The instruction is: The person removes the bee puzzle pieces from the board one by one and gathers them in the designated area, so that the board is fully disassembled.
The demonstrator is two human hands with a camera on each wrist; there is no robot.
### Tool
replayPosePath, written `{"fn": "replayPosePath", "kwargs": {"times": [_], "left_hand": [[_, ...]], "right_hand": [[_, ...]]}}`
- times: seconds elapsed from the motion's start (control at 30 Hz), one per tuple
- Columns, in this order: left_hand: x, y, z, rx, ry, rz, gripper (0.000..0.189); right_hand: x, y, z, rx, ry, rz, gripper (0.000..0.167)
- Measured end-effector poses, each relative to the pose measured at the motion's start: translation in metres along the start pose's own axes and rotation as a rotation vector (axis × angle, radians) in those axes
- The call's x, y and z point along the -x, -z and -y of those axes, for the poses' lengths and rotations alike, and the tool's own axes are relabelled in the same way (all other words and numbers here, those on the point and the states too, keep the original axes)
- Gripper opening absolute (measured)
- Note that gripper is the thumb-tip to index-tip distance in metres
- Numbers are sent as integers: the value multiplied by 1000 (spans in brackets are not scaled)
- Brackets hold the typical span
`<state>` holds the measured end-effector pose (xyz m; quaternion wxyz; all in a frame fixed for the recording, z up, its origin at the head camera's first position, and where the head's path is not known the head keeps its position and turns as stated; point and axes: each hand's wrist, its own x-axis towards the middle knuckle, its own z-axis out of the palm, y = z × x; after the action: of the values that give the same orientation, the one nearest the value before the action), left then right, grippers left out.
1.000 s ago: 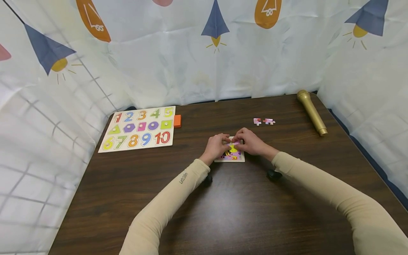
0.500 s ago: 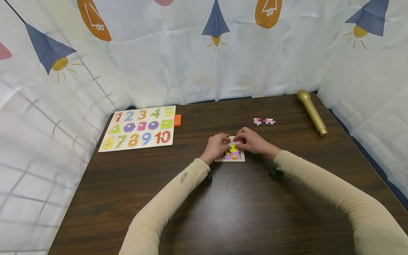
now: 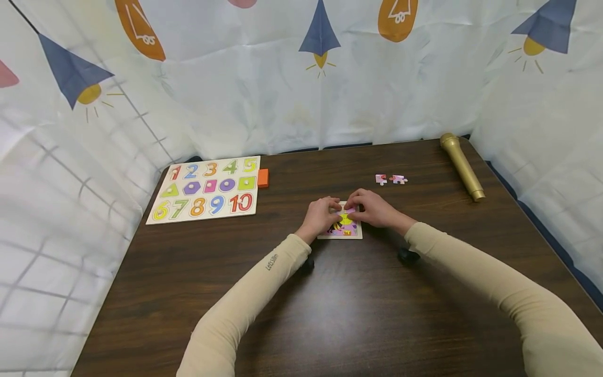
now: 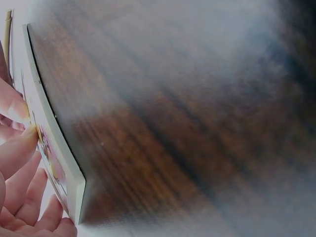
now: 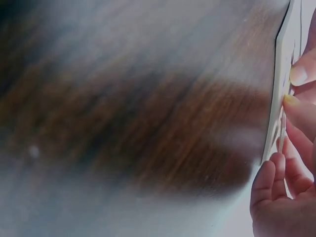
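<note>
A small framed jigsaw puzzle (image 3: 350,233), pink and yellow, lies on the table under both hands. My left hand (image 3: 319,217) covers its left side, with the thumb on the picture; in the left wrist view the fingertips touch the pale frame (image 4: 61,155). My right hand (image 3: 373,210) bends over the upper right side. Close to its thumb and fingers, the right wrist view shows the thin edge of a jigsaw piece (image 5: 282,137), which it seems to pinch. Both thumbs almost meet over the picture. The hands hide much of the puzzle.
Two loose jigsaw pieces (image 3: 398,179) lie behind the right hand. At the back left stands a number and shape board (image 3: 198,196) beside an orange block (image 3: 263,178). A gold microphone (image 3: 462,167) lies at the back right of the dark wooden table (image 3: 330,314). A printed curtain hangs behind.
The right hand has shifted very slightly over the puzzle. Both hands otherwise keep their places, and the loose pieces have not moved.
</note>
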<state>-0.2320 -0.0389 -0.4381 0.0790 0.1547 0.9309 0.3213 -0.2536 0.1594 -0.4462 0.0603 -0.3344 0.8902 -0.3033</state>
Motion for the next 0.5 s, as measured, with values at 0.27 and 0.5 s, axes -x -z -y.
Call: {"fn": "replayPosePath", "kwargs": {"times": [0.27,0.5], "left_hand": [[-1,-2,0,-15,-5,4,26],[-1,-1,0,-12,3,5,26]], "right_hand": [[1,0,-2,-34,-56,23,21],[0,0,-1,-31,-60,14,20]]}}
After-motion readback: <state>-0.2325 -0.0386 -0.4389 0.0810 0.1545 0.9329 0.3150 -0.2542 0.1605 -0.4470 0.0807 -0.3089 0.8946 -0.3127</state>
